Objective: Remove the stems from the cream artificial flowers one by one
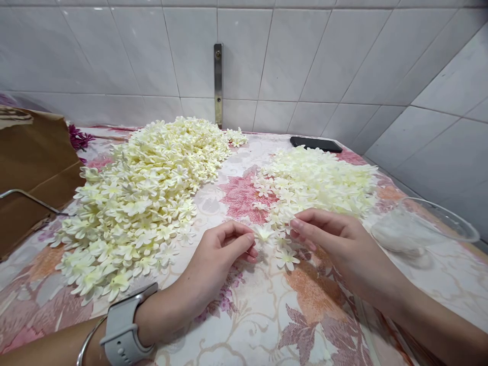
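My left hand [227, 249], with a grey watch [125, 325] on its wrist, is pinched at the middle of the table. A pale flower [264, 233] shows at its fingertips, held there. Opposite it, my right hand [331, 235] has thumb and forefinger pressed together at the near edge of a pile of whitish petal flowers [320, 178]; what those fingers hold, if anything, is too small to tell. To the left lies a larger heap of cream-yellow flowers [152, 188]. One loose white flower [287, 258] rests on the cloth between my hands.
A clear bowl [412, 231] with whitish contents stands at the right. Behind the right pile lies a black phone [316, 144]. A cardboard box [34, 173] with a metal wire stands at the far left. The floral tablecloth [244, 330] reaches a tiled wall [305, 51] bearing a metal strip [218, 84].
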`<state>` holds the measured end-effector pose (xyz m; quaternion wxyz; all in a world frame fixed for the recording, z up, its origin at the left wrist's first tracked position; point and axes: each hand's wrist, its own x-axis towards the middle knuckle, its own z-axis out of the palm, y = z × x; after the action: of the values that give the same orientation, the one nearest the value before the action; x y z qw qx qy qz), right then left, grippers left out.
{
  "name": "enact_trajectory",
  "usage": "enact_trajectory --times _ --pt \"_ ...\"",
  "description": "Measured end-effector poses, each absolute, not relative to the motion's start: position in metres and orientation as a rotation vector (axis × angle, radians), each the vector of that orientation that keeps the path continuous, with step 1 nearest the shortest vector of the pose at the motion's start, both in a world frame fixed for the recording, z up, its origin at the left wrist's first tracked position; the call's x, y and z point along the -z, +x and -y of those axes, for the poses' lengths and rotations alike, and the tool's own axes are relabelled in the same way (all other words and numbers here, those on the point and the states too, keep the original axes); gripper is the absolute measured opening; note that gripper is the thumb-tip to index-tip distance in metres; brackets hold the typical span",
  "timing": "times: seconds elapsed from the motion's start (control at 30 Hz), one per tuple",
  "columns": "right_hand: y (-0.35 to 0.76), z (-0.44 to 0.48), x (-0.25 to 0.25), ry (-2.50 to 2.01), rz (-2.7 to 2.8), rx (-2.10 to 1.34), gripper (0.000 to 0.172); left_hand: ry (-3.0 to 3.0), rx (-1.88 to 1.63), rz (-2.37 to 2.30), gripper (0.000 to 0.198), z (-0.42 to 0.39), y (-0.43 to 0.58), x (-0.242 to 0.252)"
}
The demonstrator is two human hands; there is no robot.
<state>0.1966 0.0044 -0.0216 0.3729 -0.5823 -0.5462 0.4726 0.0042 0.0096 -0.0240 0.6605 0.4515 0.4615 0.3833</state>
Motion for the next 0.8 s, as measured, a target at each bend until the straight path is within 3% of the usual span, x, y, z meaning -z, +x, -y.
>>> enact_trajectory --times 0.17,0.33,0.4,0.8 --pt "0.19 0.001 0.017 -1.53 1.626 -0.558 0.031 1.047 -0.836 -1.008 0.011 -0.008 0.004 0.023" --pt "0.181 0.011 0.01 -1.343 1.964 -1.025 0.016 1.158 -0.763 -0.954 0.012 -0.004 0.003 0.022" --pt "0.179 0.011 0.009 -1.316 1.887 -1.153 0.022 1.192 -0.764 -0.963 0.012 -0.002 0.003 0.021" --pt "0.186 0.011 0.017 -1.346 1.618 -1.405 0.02 1.247 -0.769 -0.997 0.008 -0.002 0.003 0.022"
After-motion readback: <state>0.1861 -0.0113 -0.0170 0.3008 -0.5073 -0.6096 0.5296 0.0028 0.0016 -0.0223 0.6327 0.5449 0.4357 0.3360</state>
